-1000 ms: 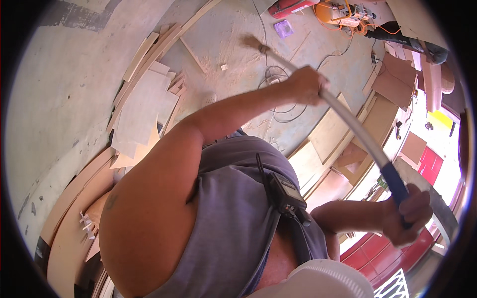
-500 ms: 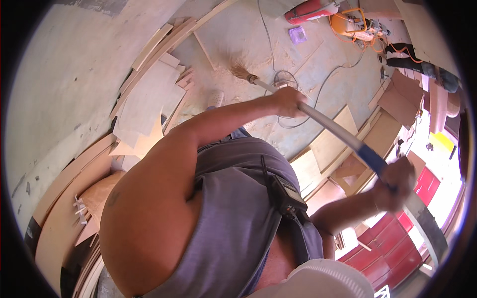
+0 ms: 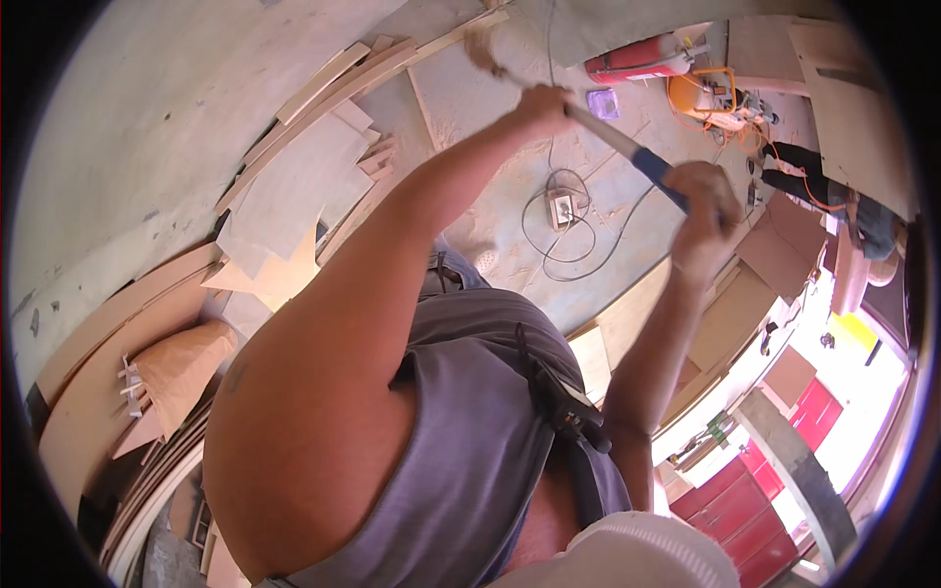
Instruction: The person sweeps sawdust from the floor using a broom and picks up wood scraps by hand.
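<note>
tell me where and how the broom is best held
Probably at two spots on the broom: the blue sleeve from below with the right hand, and the pale shaft from the lower left with the left hand. The shaft is long and thin, slanting from bristles at upper left down to the sleeve, so a wide grip should steady it.

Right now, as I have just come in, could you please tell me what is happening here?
A person holds a broom: the left grip is closed around its pale shaft, the right grip around the blue sleeve near its end. The blurred bristles are near the boards along the wall. A small box lies on the floor, and another person is partly visible at the right.
</note>
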### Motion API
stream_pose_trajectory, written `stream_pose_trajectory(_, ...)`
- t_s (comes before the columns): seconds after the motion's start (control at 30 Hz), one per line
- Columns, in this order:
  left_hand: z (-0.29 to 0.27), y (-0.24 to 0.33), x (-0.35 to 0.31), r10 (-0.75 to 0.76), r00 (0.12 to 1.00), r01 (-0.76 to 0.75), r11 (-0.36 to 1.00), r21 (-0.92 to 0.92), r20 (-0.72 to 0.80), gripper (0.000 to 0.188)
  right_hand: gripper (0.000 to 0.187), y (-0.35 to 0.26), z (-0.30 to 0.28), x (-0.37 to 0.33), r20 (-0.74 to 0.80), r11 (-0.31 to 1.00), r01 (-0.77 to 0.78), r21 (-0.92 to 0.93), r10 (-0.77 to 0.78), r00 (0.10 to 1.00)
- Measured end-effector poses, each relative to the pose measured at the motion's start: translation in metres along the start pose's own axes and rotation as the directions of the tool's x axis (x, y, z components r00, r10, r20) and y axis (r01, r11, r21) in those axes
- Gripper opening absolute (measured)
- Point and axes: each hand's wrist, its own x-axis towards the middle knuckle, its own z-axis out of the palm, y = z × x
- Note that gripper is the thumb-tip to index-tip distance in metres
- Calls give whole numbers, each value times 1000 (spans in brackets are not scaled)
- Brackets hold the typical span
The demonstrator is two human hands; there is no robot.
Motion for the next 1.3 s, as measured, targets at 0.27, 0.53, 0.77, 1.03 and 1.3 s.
stream_pose_trajectory(0.27,-80,88,-40,355,883,-378,925,-19,-307,41,20,-134,-65,8,56,867,406,290,-439,897)
stream_pose_trajectory(0.53,-30,-43,37,-52,977,4,974,-228,-205,46,17,-25,72,34,164,999,43,-20,-39,986)
stream_pose_trajectory(0.77,36,29,-24,130,990,-124,987,-105,51,32,23,-54,20,3,68,992,69,-102,-62,996)
stream_pose_trajectory(1.03,-27,131,-32,390,918,-350,881,-318,70,28,27,-156,-70,1,-294,855,382,350,-287,912)
stream_pose_trajectory(1.3,37,36,-9,153,984,-167,971,-171,-94,30,18,-31,-32,8,-176,1000,21,23,-17,984)
